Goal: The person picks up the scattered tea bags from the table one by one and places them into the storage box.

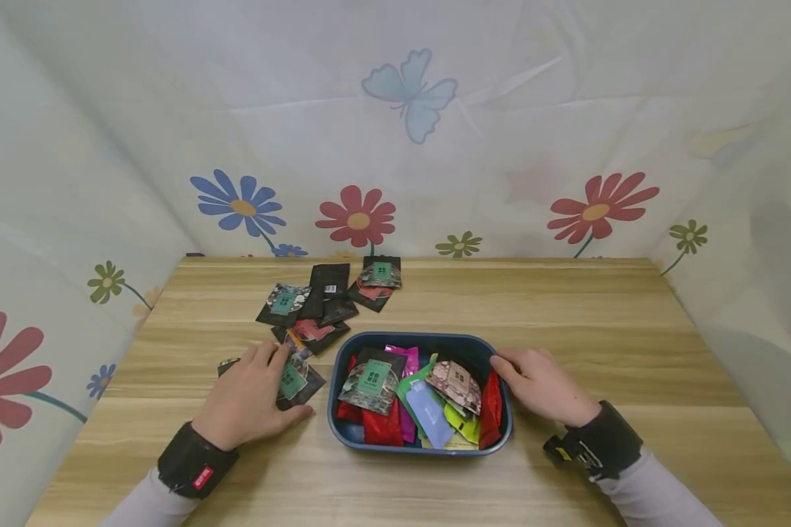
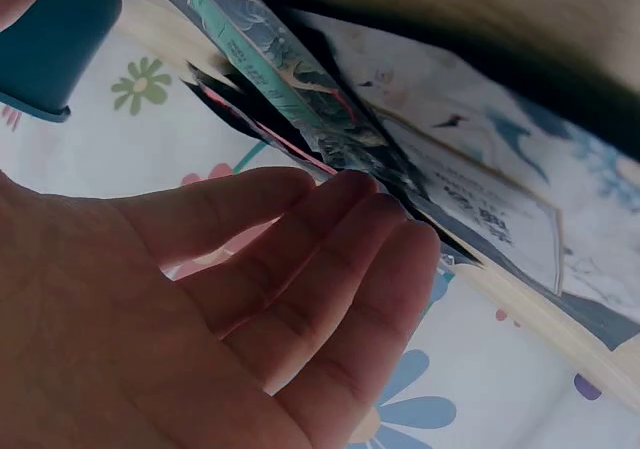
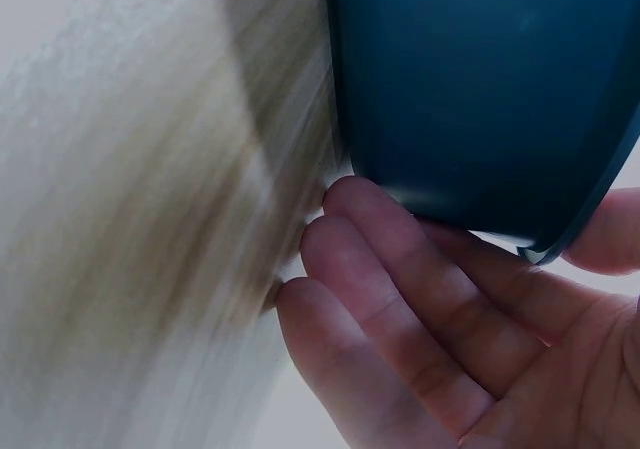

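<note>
My left hand (image 1: 247, 399) lies over a dark sachet with a green label (image 1: 303, 382), its fingers reaching forward. In the left wrist view the fingers are nearly straight, with their tips against tilted sachets (image 2: 480, 189); nothing shows in the palm. At the right end of a dark blue plastic bin (image 1: 422, 451), my right hand (image 1: 543, 384) holds the wall. Its thumb is at the rim, and the other fingers are outside, low beside the bin wall (image 3: 480, 89). Mixed packets fill the bin, including a black green-labelled sachet (image 1: 372, 384) and a light blue packet (image 1: 430, 416).
Several black sachets lie loosely overlapped behind my left hand, among them a white-patterned one (image 1: 283, 304) and a plain-backed one (image 1: 330, 282). Another green-labelled sachet (image 1: 381, 271) is near the back edge. The wooden table (image 1: 587, 315) meets a flower-printed curtain (image 1: 501, 146).
</note>
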`<state>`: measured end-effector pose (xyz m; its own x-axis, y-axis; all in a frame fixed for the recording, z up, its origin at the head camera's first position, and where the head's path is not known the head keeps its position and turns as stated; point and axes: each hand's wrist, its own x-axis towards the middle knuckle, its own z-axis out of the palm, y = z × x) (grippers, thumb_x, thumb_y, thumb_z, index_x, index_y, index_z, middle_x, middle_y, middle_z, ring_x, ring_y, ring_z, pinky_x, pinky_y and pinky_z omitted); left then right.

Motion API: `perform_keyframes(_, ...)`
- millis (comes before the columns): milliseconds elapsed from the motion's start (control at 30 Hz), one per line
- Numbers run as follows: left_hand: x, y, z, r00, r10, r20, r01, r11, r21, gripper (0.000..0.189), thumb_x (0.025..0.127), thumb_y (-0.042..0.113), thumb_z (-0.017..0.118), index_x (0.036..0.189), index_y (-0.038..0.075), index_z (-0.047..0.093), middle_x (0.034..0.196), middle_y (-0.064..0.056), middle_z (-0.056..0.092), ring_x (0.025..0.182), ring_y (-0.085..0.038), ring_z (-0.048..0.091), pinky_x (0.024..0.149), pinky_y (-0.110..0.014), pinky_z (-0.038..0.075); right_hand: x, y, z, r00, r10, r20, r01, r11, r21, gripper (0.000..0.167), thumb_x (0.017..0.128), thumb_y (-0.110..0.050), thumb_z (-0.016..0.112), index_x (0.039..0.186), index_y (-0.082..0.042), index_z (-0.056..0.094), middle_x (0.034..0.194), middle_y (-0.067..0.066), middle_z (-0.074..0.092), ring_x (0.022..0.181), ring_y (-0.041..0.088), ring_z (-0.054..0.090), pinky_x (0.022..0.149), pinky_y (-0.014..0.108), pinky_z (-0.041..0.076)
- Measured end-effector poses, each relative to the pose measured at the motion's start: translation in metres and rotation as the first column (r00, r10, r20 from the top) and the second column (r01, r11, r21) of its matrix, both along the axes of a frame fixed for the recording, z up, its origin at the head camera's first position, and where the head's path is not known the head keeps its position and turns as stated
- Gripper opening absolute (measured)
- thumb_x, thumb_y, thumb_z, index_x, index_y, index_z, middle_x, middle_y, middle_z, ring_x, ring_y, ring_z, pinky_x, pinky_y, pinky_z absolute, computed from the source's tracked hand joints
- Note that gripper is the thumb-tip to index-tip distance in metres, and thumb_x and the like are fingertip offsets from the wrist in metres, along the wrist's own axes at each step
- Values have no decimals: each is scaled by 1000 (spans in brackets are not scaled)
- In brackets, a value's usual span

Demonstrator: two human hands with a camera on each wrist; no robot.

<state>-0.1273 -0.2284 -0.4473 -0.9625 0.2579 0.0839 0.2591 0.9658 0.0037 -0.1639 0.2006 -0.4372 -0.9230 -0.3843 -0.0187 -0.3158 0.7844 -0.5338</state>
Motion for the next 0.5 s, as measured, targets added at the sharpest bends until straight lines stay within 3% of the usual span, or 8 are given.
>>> perform_keyframes(267, -2, 0, -5, 1000, -12, 0, 12, 1000, -24, 106, 57, 78, 52, 132, 4, 39, 116, -14, 47, 106, -30, 48, 85, -45, 43, 0, 0, -1, 1000, -3, -8, 3, 1000, 2, 31, 92, -39, 39, 67, -26, 52, 53, -10, 37, 46, 6, 40, 43, 20, 31)
perform_keyframes(500, -4, 1, -8, 999, -34, -40, 33, 999, -27, 97, 59, 70, 58, 127, 3, 45, 104, -12, 49, 93, -24, 50, 77, -39, 46, 0, 0, -2, 1000, -3, -1, 3, 1000, -4, 32, 92, -40, 39, 66, -25, 52, 52, -9, 37, 45, 7, 40, 43, 20, 31)
